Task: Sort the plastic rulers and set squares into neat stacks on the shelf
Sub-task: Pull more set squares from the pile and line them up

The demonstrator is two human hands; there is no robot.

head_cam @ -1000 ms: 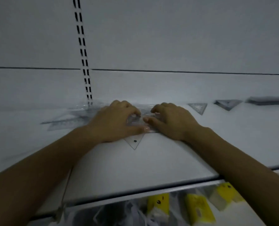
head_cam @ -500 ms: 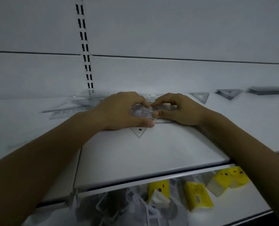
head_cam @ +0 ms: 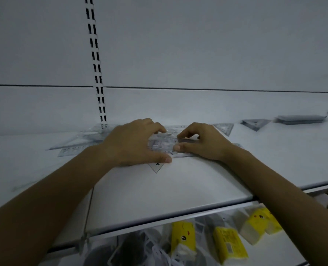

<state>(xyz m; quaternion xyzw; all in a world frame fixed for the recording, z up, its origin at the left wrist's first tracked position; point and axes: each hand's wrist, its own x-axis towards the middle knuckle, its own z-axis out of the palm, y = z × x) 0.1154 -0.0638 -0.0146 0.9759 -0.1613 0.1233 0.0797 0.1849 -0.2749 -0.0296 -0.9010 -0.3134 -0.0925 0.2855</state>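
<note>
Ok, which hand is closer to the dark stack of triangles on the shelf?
Right. The right hand lies left of the dark triangle stack, a clear triangle between them; the left hand is farther left. Both hold the clear rulers.

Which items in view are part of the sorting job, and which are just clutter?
Job: clear pile gripped by left hand and right hand; loose rulers; set square; triangle stack; far stack; shelf.
Lying about: yellow packs on lower shelf.

At right two set-square piles [head_cam: 223,128] [head_cam: 255,124], one flat stack [head_cam: 299,120]; below, four yellow packs [head_cam: 183,239] [head_cam: 229,244] [head_cam: 255,217] [head_cam: 273,226].
</note>
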